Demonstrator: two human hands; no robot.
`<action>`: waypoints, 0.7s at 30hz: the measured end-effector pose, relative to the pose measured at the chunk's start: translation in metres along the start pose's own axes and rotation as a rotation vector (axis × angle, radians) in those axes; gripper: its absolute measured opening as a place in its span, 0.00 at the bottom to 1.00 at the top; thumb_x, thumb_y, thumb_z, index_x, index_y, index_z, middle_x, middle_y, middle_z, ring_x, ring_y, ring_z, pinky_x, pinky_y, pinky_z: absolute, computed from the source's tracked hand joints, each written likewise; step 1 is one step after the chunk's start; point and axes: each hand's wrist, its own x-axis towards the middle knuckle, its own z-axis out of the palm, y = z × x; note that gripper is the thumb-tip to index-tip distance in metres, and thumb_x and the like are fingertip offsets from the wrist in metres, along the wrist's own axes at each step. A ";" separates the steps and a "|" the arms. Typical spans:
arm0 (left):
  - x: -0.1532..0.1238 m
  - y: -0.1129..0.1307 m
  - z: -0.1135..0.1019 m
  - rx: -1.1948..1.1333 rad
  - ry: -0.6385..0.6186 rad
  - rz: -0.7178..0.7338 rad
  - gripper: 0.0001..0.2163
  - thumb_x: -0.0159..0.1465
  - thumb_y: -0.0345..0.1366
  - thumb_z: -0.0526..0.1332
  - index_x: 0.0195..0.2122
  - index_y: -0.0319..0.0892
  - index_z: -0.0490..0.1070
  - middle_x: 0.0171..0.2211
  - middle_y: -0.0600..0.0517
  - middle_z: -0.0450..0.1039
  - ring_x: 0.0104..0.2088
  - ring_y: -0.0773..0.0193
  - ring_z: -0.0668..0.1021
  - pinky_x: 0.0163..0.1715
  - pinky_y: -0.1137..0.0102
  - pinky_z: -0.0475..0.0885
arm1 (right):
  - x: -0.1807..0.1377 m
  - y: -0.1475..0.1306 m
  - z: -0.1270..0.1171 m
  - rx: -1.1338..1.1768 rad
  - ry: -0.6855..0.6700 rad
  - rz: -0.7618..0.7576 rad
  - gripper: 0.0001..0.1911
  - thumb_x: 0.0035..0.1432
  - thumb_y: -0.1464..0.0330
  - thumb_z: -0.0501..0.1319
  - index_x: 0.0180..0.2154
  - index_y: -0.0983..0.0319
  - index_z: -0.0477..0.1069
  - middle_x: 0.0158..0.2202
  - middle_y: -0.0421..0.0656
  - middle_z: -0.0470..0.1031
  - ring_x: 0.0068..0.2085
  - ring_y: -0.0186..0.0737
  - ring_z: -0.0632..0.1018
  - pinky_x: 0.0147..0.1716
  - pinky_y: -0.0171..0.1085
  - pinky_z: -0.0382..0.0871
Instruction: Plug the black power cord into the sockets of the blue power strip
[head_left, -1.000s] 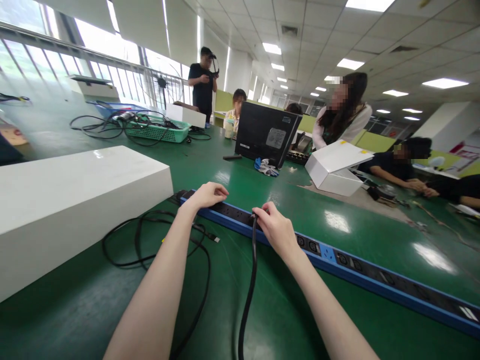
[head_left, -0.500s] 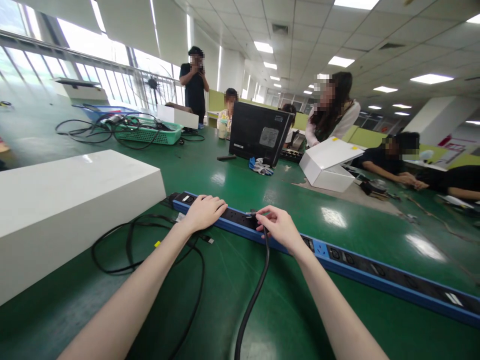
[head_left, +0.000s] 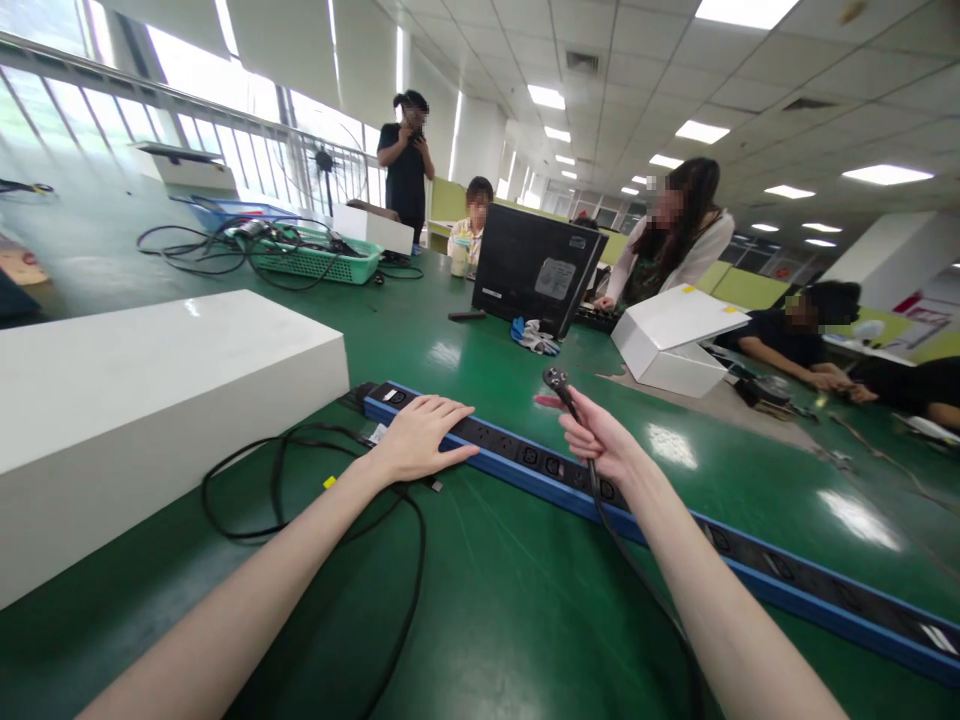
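Observation:
A long blue power strip point(head_left: 540, 470) with black sockets lies across the green table point(head_left: 517, 610). My left hand point(head_left: 420, 445) rests flat on its left end, fingers stretched out. My right hand point(head_left: 604, 440) is closed round a black power cable and holds its plug point(head_left: 556, 379) up in the air above the strip. The cable point(head_left: 622, 545) trails back along my right forearm.
A big white box point(head_left: 150, 400) stands at left, with a loose black cable loop point(head_left: 300, 480) in front of it. Beyond the strip are a black monitor point(head_left: 534, 268), a tilted white box point(head_left: 671, 340), a green basket point(head_left: 315, 262) of cables, and several people.
My right hand has pulled the plug out of the strip and lifted it up and to the right. My left hand stayed pressed on the strip.

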 end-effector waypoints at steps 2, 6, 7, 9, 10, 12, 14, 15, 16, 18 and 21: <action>0.000 -0.001 -0.001 0.003 -0.004 0.009 0.30 0.64 0.61 0.56 0.63 0.50 0.68 0.57 0.46 0.73 0.59 0.50 0.72 0.64 0.56 0.59 | 0.008 -0.018 0.000 -0.061 0.026 -0.059 0.20 0.68 0.55 0.53 0.48 0.61 0.73 0.21 0.31 0.55 0.17 0.26 0.44 0.15 0.27 0.42; 0.000 -0.003 -0.003 -0.002 -0.019 0.004 0.31 0.64 0.62 0.56 0.62 0.50 0.68 0.56 0.46 0.74 0.59 0.49 0.72 0.64 0.56 0.58 | 0.019 -0.055 0.004 -0.201 0.035 -0.103 0.20 0.66 0.55 0.54 0.48 0.61 0.75 0.27 0.36 0.62 0.19 0.25 0.51 0.16 0.29 0.42; 0.000 -0.004 -0.003 -0.003 -0.023 0.003 0.31 0.64 0.62 0.55 0.62 0.50 0.69 0.56 0.46 0.74 0.59 0.49 0.72 0.64 0.56 0.58 | 0.021 -0.062 0.006 -0.252 0.022 -0.086 0.22 0.66 0.54 0.54 0.48 0.62 0.75 0.27 0.36 0.62 0.20 0.26 0.53 0.16 0.29 0.41; 0.000 -0.004 -0.003 -0.002 -0.028 0.000 0.31 0.64 0.63 0.55 0.61 0.50 0.69 0.56 0.46 0.73 0.59 0.49 0.71 0.64 0.56 0.58 | 0.024 -0.071 0.011 -0.358 -0.022 -0.037 0.24 0.65 0.51 0.55 0.45 0.64 0.76 0.26 0.37 0.61 0.21 0.27 0.55 0.16 0.29 0.41; 0.000 -0.004 -0.003 0.000 -0.028 -0.003 0.31 0.64 0.63 0.55 0.61 0.50 0.69 0.56 0.46 0.73 0.59 0.49 0.71 0.64 0.56 0.58 | 0.026 -0.073 0.014 -0.413 -0.052 -0.012 0.25 0.64 0.49 0.56 0.44 0.65 0.76 0.26 0.37 0.61 0.22 0.27 0.56 0.17 0.29 0.42; -0.001 -0.004 -0.004 0.002 -0.020 -0.005 0.31 0.64 0.63 0.55 0.61 0.50 0.69 0.56 0.45 0.73 0.59 0.49 0.71 0.64 0.55 0.58 | 0.029 -0.072 0.018 -0.531 -0.129 0.018 0.25 0.63 0.49 0.58 0.42 0.65 0.76 0.26 0.37 0.62 0.24 0.28 0.59 0.19 0.27 0.47; -0.001 -0.003 -0.004 0.006 -0.011 -0.005 0.31 0.64 0.63 0.55 0.61 0.49 0.69 0.56 0.45 0.74 0.59 0.48 0.71 0.64 0.55 0.58 | 0.032 -0.068 0.022 -0.656 -0.235 0.024 0.22 0.63 0.50 0.60 0.42 0.64 0.75 0.28 0.37 0.64 0.27 0.28 0.63 0.22 0.27 0.53; -0.002 -0.003 -0.004 0.010 -0.005 -0.005 0.31 0.64 0.63 0.55 0.60 0.49 0.69 0.55 0.44 0.74 0.59 0.48 0.71 0.64 0.55 0.58 | 0.034 -0.067 0.022 -0.717 -0.290 0.014 0.22 0.63 0.51 0.60 0.42 0.63 0.74 0.29 0.37 0.66 0.28 0.28 0.64 0.24 0.28 0.57; -0.002 -0.003 -0.004 0.015 0.001 -0.005 0.31 0.64 0.62 0.55 0.60 0.49 0.69 0.55 0.44 0.74 0.58 0.48 0.71 0.63 0.54 0.59 | 0.036 -0.066 0.022 -0.775 -0.341 -0.006 0.21 0.64 0.51 0.60 0.43 0.63 0.74 0.31 0.37 0.67 0.29 0.29 0.66 0.27 0.28 0.59; -0.003 -0.004 -0.003 0.027 0.021 0.004 0.30 0.64 0.62 0.56 0.59 0.48 0.70 0.54 0.44 0.74 0.58 0.48 0.72 0.62 0.54 0.60 | 0.042 -0.065 0.021 -0.890 -0.425 -0.062 0.22 0.65 0.52 0.58 0.46 0.64 0.73 0.34 0.39 0.71 0.32 0.31 0.69 0.31 0.31 0.64; -0.004 -0.005 -0.001 0.044 0.064 0.029 0.30 0.63 0.62 0.56 0.58 0.47 0.70 0.53 0.44 0.75 0.56 0.47 0.73 0.61 0.52 0.61 | 0.053 -0.064 0.020 -1.136 -0.464 -0.200 0.20 0.67 0.55 0.57 0.49 0.65 0.72 0.39 0.43 0.75 0.36 0.35 0.73 0.37 0.35 0.67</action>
